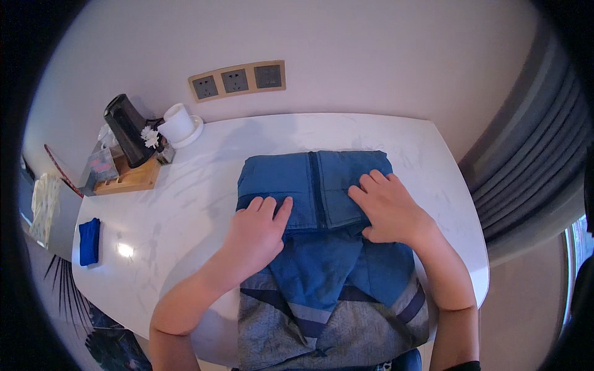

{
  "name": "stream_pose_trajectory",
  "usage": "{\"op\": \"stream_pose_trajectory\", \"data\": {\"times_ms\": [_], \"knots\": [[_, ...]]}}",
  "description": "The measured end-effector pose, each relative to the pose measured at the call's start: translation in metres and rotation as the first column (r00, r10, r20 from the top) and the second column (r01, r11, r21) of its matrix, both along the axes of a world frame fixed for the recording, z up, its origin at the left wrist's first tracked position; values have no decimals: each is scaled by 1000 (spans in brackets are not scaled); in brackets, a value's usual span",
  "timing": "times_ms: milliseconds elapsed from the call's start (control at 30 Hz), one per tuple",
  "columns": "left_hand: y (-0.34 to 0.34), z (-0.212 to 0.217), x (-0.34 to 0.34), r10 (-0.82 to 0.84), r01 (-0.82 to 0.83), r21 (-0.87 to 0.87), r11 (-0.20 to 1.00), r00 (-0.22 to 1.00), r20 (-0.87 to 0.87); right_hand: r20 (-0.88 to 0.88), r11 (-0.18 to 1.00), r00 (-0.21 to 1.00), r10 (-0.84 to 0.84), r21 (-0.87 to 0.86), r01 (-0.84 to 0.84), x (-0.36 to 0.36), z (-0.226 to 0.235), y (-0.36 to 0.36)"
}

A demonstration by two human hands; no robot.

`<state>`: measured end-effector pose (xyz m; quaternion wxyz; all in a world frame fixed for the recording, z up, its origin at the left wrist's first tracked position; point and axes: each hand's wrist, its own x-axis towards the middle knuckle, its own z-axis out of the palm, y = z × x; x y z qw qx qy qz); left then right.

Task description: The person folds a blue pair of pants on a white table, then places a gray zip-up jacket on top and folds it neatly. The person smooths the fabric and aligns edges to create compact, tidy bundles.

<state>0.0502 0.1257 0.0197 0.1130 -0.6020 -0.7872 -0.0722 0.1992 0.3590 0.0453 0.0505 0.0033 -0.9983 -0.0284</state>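
a folded blue and grey garment [322, 266] is spread across the centre and lower centre of the frame, laid on a white surface [185, 216]. its upper part is formed by a blue panel, split near the middle by a dark vertical strip [317, 191]; below, a pointed blue section is seen over grey fabric crossed by dark bands. the near end of the garment is extended to the lower edge of the frame.

the left half of the blue panel is touched by the left hand [258, 230], its fingers slightly spread and bent, pointed toward the top of the frame. the right half is touched by the right hand [388, 207], its fingers bent over the cloth and its thumb set lower, near the panel's bottom edge. whether any fabric is pinched by either hand cannot be told.

at the upper left, a black kettle [127, 131] is stood on a wooden tray [133, 178], with a clear packet [103, 166] placed beside it. a white flower [150, 136] and a white cup [177, 123] are seen to its right. a small dark blue bundle [90, 241] is set at the left edge of the surface. three sockets are framed in a wall panel [218, 83] at the top, and the right side is bordered by a grey curtain [532, 142].
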Motion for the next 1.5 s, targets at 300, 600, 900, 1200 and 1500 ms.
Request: {"op": "stream_pose_trajectory", "data": {"times_ms": [300, 600, 900, 1200, 1500], "knots": [[-5, 17, 4, -44, 42, -124, 991, 999, -15, 79, 998, 996, 48, -52, -44, 2, 10, 5], [-3, 16, -7, -47, 56, -92, 994, 994, 100, 77, 999, 997, -19, 39, 16, 5, 7, -11], [-7, 19, -8, -48, 35, 189, 981, 997, 62, -52, 993, 998, 34, -110, -39, 2, 35, 4], [-11, 35, 6, -27, 42, -66, 997, 977, 210, 144, 943, 986, 84, -331, -32, 6, 39, 9], [19, -24, -6, -154, 139, 127, 982, 981, 121, -264, 987, 951, -161, -43, 155, -29, -52, 23]]}}
